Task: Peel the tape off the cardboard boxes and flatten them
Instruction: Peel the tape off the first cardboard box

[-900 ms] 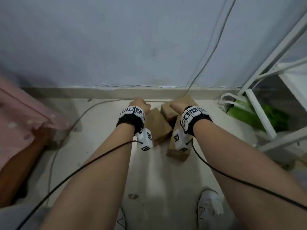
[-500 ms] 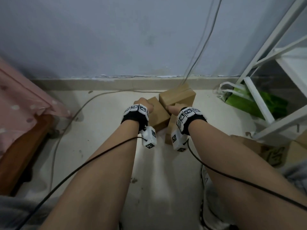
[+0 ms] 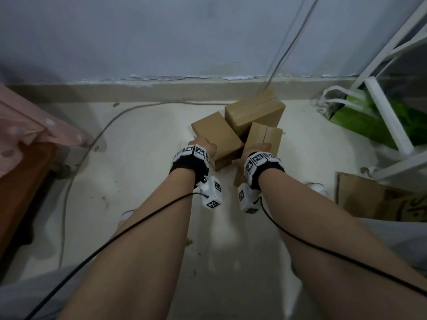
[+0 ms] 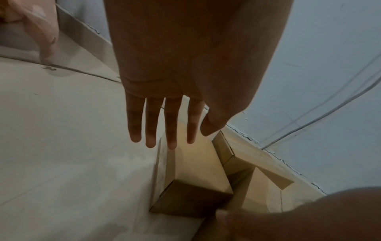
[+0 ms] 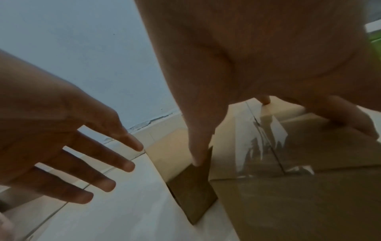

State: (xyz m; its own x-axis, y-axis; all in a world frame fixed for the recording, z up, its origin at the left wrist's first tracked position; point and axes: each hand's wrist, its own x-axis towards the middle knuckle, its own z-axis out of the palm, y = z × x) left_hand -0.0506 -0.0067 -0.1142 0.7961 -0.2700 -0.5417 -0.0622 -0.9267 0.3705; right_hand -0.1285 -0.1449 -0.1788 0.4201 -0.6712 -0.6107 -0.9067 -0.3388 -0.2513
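Observation:
Three small brown cardboard boxes huddle on the pale floor near the wall: a left box, a back box and a right box. Clear tape runs along the right box's seam. My right hand grips the near end of the right box, thumb on one side and fingers over the other. My left hand hovers at the left box's near corner; its fingers are straight and hold nothing.
A grey cable curves across the floor at the left, and two more hang down the wall. A green bag and white rack stand at the right. Printed cardboard lies near right. Pink bedding is left.
Both hands have drawn back toward me, from the boxes' far parts to their near ends. All three boxes now show, and the printed cardboard has come into view at right.

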